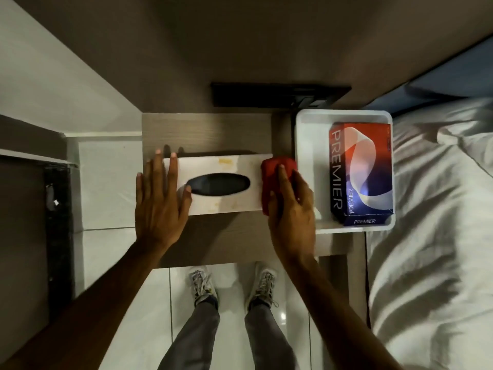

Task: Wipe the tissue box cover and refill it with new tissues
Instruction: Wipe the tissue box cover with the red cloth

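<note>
Two bare forearms reach forward over the person's shoes (232, 285) and the tiled floor (112, 249) to a small wooden bedside table (208, 129).

Left hand (160, 198): laid flat with fingers spread across the left end of the tissue box cover (221, 161), thumb resting by the rim of the dark oval slot (218, 184). It grips nothing; judged purpose is to pin the cover so it does not slide under the wiping stroke.

Right hand (292, 206): pressed palm-down onto a folded red cloth (276, 166), fingers together over it, holding the cloth against the right end of the cover. The cloth overlaps the cover's right edge, which suggests the end face or top corner is being wiped.

Cover: pale, lying lengthwise across the table's middle, slot upward. Yellowish marks show on its top, near the far edge and near the front right. Wiping is judged incomplete. Whether any tissues remain inside cannot be told.

Just beside the right hand sits a white tray (309, 145), holding a boxed pack of new tissues (362, 172), unopened as far as can be seen. Its placement keeps the refill within reach yet clear of the wiping area.

Further right lies white bedding (440, 209). Beyond the table, a dark wall panel (266, 97).
</note>
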Available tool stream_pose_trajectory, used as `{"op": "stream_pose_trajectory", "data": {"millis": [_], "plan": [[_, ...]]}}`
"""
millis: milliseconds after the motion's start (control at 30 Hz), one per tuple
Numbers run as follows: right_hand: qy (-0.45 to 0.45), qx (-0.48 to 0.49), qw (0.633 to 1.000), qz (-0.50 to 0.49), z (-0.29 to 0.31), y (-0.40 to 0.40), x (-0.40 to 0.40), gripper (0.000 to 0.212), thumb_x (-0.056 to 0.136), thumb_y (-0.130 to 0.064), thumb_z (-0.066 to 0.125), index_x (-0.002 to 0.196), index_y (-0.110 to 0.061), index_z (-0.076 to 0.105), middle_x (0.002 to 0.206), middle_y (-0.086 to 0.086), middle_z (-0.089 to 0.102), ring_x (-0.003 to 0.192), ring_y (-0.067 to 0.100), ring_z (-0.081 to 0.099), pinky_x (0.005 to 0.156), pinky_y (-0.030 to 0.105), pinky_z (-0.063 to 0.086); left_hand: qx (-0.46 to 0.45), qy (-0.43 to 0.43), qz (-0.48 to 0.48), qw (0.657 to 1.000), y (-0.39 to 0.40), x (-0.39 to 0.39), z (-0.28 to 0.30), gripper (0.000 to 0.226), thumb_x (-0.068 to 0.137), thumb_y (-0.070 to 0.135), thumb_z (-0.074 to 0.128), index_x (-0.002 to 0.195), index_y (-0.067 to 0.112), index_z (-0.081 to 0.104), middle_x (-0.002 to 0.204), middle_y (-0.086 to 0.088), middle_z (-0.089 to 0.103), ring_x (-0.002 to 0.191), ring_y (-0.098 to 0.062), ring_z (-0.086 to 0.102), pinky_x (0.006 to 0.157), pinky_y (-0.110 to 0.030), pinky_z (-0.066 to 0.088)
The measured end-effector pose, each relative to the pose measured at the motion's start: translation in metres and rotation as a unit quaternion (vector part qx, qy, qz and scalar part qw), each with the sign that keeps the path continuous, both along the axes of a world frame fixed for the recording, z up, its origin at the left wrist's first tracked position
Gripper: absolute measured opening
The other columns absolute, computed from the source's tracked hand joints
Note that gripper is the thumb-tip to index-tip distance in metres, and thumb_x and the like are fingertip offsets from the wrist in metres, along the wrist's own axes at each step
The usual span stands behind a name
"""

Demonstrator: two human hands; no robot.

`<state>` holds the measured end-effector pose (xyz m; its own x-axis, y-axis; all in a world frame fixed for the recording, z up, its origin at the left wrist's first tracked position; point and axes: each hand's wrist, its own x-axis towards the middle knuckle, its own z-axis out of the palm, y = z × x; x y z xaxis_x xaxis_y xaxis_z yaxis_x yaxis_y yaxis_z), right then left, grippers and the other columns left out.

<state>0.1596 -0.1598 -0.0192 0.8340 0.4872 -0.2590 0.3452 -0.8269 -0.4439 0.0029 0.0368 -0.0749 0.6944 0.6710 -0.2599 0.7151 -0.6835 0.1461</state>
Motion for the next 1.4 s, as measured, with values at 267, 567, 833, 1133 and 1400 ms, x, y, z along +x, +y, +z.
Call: {"op": "stream_pose_trajectory", "data": {"millis": [267, 567, 833, 1133, 1400], "plan": [[-0.131, -0.116, 0.981, 0.08, -0.019, 0.003, 0.004, 0.055, 0.099, -0.056, 0.046, 0.148, -0.029, 0.05, 0.146, 0.012, 0.052, 0.129, 0.035, 0.049, 0.109, 0.055, 0.036, -0.022, -0.061, -0.036, 0.997, 0.014, -0.003, -0.016, 0.064, 0.107, 0.047, 0.031, 0.163, 0.019, 0.016, 0.171, -0.012, 0.014, 0.158, -0.031, 0.02, 0.128, -0.048, 0.022], [-0.078, -0.038, 0.993, 0.076, -0.062, 0.026, -0.007, 0.065, 0.108, -0.046, 0.035, 0.164, -0.019, 0.014, 0.172, 0.012, 0.003, 0.16, 0.033, -0.001, 0.129, 0.051, 0.013, -0.01, -0.088, -0.055, 0.995, 0.023, -0.009, -0.025, 0.058, 0.109, 0.036, 0.028, 0.163, 0.022, 0.014, 0.172, -0.005, 0.01, 0.16, -0.024, 0.013, 0.13, -0.045, 0.02], [-0.092, -0.026, 0.982, 0.164, -0.062, 0.005, 0.001, 0.068, 0.106, -0.046, 0.036, 0.163, -0.015, 0.018, 0.172, 0.012, 0.008, 0.16, 0.03, 0.004, 0.127, 0.052, 0.021, -0.01, -0.084, -0.046, 0.995, 0.023, -0.01, -0.026, 0.057, 0.109, 0.038, 0.024, 0.163, 0.024, 0.013, 0.173, -0.004, 0.008, 0.161, -0.023, 0.01, 0.131, -0.046, 0.015], [-0.133, -0.081, 0.97, 0.188, -0.066, 0.062, -0.028, 0.07, 0.107, -0.052, 0.03, 0.164, -0.015, 0.012, 0.172, 0.013, 0.006, 0.16, 0.03, 0.002, 0.129, 0.05, 0.01, -0.008, -0.093, -0.041, 0.995, 0.021, -0.01, -0.026, 0.057, 0.108, 0.034, 0.025, 0.163, 0.025, 0.012, 0.173, -0.002, 0.009, 0.161, -0.022, 0.01, 0.13, -0.05, 0.015], [-0.124, -0.096, 0.985, 0.067, -0.065, 0.094, -0.035, 0.071, 0.106, -0.056, 0.029, 0.164, -0.02, 0.011, 0.172, 0.011, 0.007, 0.16, 0.031, 0.003, 0.129, 0.051, 0.009, -0.016, -0.091, -0.042, 0.995, 0.022, -0.012, -0.027, 0.064, 0.103, 0.026, 0.032, 0.164, 0.023, 0.011, 0.173, -0.004, 0.009, 0.16, -0.026, 0.012, 0.128, -0.055, 0.017]]}}
